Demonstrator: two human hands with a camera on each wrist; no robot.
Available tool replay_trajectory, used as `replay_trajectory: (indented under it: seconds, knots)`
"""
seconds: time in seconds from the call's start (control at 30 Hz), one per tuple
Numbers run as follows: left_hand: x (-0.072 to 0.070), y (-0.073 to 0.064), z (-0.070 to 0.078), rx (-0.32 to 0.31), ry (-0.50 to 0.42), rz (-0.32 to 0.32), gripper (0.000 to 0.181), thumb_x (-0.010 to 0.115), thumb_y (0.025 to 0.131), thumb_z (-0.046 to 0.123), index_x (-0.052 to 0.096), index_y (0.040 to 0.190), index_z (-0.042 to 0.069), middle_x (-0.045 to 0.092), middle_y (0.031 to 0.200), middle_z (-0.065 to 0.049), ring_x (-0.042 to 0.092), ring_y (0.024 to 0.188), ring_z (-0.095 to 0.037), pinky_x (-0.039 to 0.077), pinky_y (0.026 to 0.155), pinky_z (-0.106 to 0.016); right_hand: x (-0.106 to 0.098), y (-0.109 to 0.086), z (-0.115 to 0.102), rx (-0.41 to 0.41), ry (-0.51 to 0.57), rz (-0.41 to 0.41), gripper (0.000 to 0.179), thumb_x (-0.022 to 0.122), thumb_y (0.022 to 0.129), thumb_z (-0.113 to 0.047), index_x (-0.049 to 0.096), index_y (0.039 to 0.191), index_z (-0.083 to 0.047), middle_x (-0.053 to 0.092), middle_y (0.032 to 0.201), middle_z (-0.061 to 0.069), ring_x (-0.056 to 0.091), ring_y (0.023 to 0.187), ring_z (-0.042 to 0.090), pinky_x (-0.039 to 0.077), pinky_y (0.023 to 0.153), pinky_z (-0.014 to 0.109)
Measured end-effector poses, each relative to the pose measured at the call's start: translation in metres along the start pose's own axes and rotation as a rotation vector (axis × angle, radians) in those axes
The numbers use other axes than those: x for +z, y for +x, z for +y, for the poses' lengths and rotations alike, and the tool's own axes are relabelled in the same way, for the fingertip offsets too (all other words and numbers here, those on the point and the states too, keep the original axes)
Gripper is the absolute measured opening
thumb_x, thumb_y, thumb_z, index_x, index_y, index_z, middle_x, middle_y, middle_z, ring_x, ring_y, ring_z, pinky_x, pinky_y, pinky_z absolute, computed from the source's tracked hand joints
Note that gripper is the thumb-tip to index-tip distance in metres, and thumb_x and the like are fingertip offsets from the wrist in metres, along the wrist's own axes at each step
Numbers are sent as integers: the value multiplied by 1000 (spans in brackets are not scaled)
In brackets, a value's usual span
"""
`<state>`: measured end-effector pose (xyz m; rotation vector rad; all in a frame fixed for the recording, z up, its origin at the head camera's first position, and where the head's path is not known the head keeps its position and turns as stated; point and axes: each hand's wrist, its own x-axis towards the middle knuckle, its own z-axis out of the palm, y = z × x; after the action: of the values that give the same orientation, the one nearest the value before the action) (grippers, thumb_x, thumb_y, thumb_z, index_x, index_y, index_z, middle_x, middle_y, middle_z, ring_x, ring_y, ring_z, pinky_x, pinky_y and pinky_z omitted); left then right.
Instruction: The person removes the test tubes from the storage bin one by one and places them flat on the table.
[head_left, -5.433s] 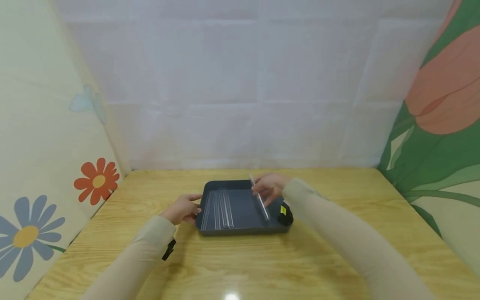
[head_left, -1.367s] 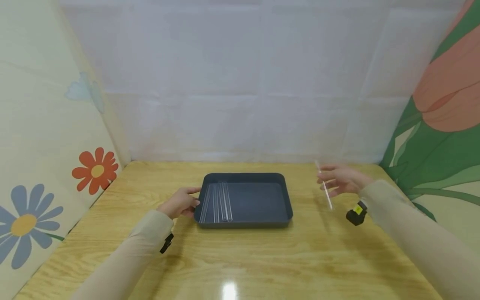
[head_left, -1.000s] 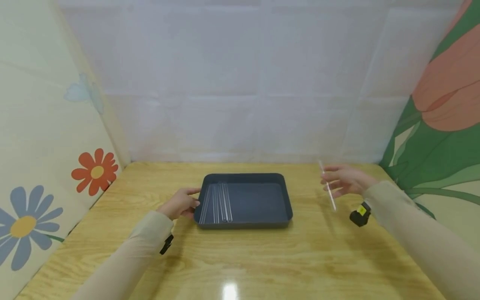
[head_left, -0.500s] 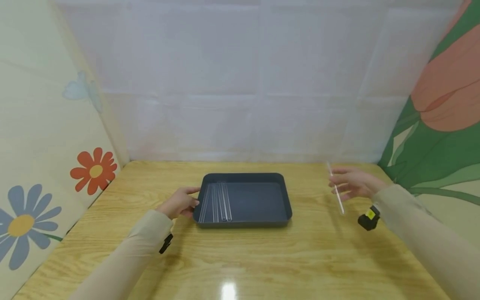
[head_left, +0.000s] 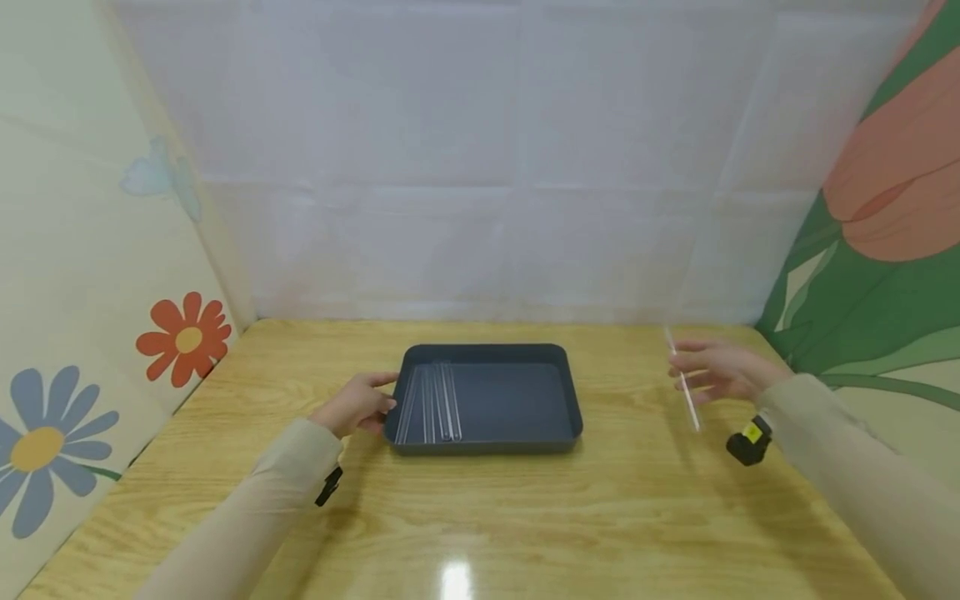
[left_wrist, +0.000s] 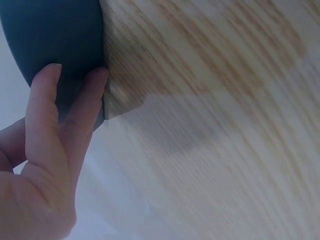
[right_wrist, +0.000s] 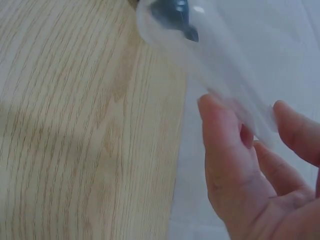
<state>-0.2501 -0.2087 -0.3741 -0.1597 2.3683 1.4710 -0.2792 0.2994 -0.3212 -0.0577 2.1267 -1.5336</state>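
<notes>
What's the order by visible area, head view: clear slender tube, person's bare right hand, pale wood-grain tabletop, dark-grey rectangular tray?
Largest to smallest:
1. Pale wood-grain tabletop
2. Dark-grey rectangular tray
3. Bare right hand
4. Clear slender tube, just a thin sliver

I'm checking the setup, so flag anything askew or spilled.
Slightly askew: the clear tubes in the tray fan out at its left side instead of lying parallel. No spill shows.
</notes>
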Motion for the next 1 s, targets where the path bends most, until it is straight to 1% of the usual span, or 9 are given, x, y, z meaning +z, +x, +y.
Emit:
replay_trajectory:
  seconds: [0.2, 0.43, 0.53, 0.63, 0.73, 0.83, 1.0]
  knots:
    - [2, 1, 1, -17, -9, 6, 60, 46, 96, -10, 24, 151, -4, 46, 133, -38, 66, 85, -25, 56, 60, -34, -5, -4, 5, -9, -8, 29, 70, 50, 102, -21, 10, 149, 11, 56, 110, 7, 61, 94, 16, 54, 80, 37]
    - [0, 1, -1, -2, -4, -5, 60, 45, 96, -10, 22, 151, -5, 45, 133, -39, 66, 86, -26, 56, 62, -35, -10, -3, 10, 3, 0, 44, 68, 49, 102, -20, 11, 149, 11, 58, 105, 3, 61, 95, 18, 54, 79, 35]
    - [-1, 1, -1, -4, 3, -14, 61, 45, 96, -10, 20, 152, -4, 41, 136, -40, 65, 90, -27, 56, 63, -34, -15, -2, 9, 19, -13, 44, 71, 48, 102, -19, 6, 150, 11, 58, 105, 2, 60, 95, 16, 54, 80, 35]
    - [-2, 0, -1, -5, 4, -20, 61, 45, 97, -9, 19, 152, -5, 38, 138, -40, 65, 92, -27, 56, 64, -34, -20, -2, 8, 45, -24, 51, 73, 47, 102, -20, 1, 151, 9, 57, 107, 2, 60, 94, 15, 54, 80, 35]
    - [-1, 1, -1, -14, -6, -14, 61, 46, 96, -9, 21, 152, -4, 40, 137, -39, 66, 87, -25, 55, 61, -33, -24, -2, 9, 55, -41, 58, 73, 47, 103, -20, -1, 151, 8, 57, 110, 3, 60, 92, 14, 54, 80, 36]
    - [-2, 2, 0, -23, -12, -3, 62, 48, 96, -9, 23, 152, -2, 45, 134, -37, 66, 80, -23, 55, 58, -32, -27, -2, 11, 59, -38, 69, 73, 48, 102, -19, 0, 151, 8, 58, 108, 3, 60, 91, 14, 54, 79, 37]
    - [-2, 4, 1, -30, -9, -3, 62, 48, 96, -9, 24, 152, -1, 47, 132, -35, 66, 79, -21, 54, 58, -32, -30, -3, 16, 63, -31, 74, 72, 47, 102, -18, 0, 150, 9, 59, 99, -2, 60, 90, 15, 54, 78, 38]
